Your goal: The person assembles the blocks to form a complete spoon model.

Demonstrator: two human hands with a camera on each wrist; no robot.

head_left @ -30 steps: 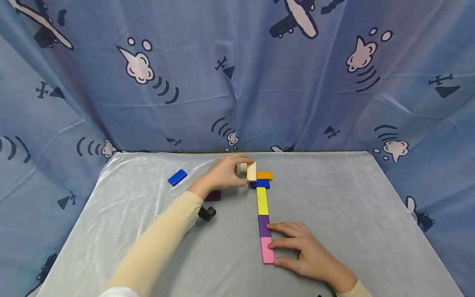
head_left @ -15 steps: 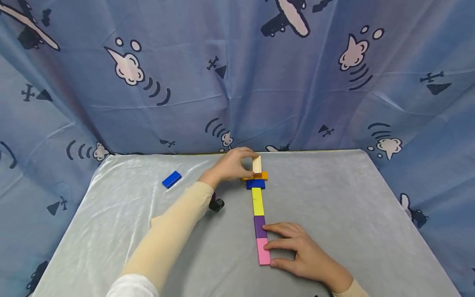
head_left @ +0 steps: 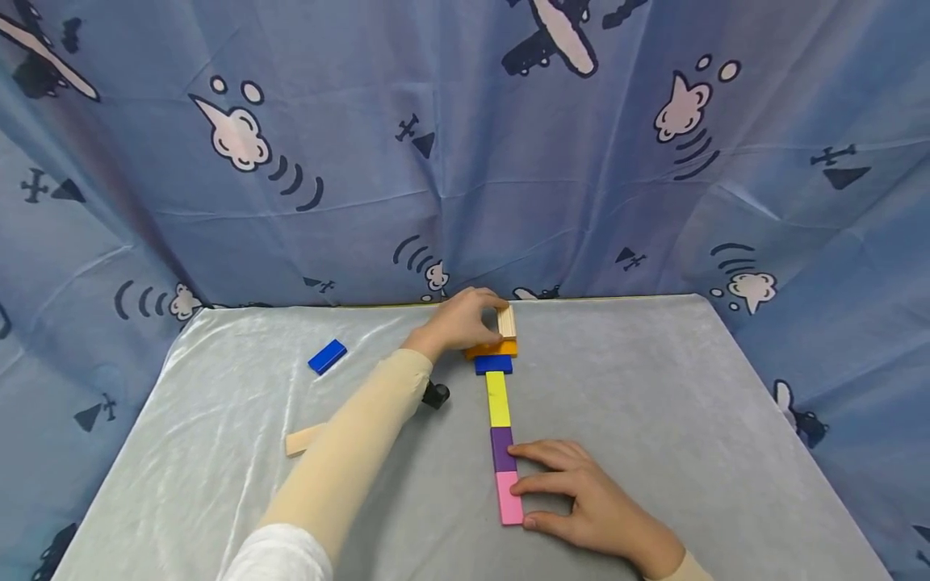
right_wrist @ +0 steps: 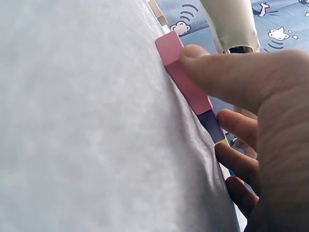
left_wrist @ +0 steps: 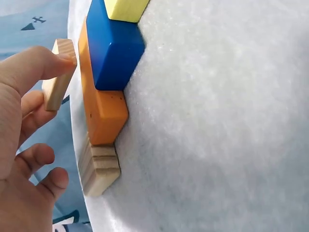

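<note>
A row of blocks runs away from me: pink (head_left: 508,498), purple (head_left: 500,449), yellow (head_left: 497,399), blue (head_left: 494,365), and an orange block (head_left: 501,348) lying crosswise at the far end. My left hand (head_left: 459,323) pinches a plain wooden block (left_wrist: 59,84) between thumb and fingers, just behind the orange one. Another plain wooden block (left_wrist: 100,169) sits at the orange block's end in the left wrist view; the left hand hides it in the head view. Fingertips of my right hand (head_left: 577,498) rest along the right side of the pink and purple blocks, fingers loosely spread.
A loose blue block (head_left: 327,357) lies at the back left. Partly behind my left forearm is a light wooden block (head_left: 302,440). A black wrist camera (head_left: 436,395) shows under the left wrist. A patterned blue curtain (head_left: 363,161) hangs behind the grey-covered table (head_left: 654,387).
My left hand has carried the wooden block rightward, to behind the orange block. A dark block near the left wrist is now covered, and a light one has come into view. The right hand stays put.
</note>
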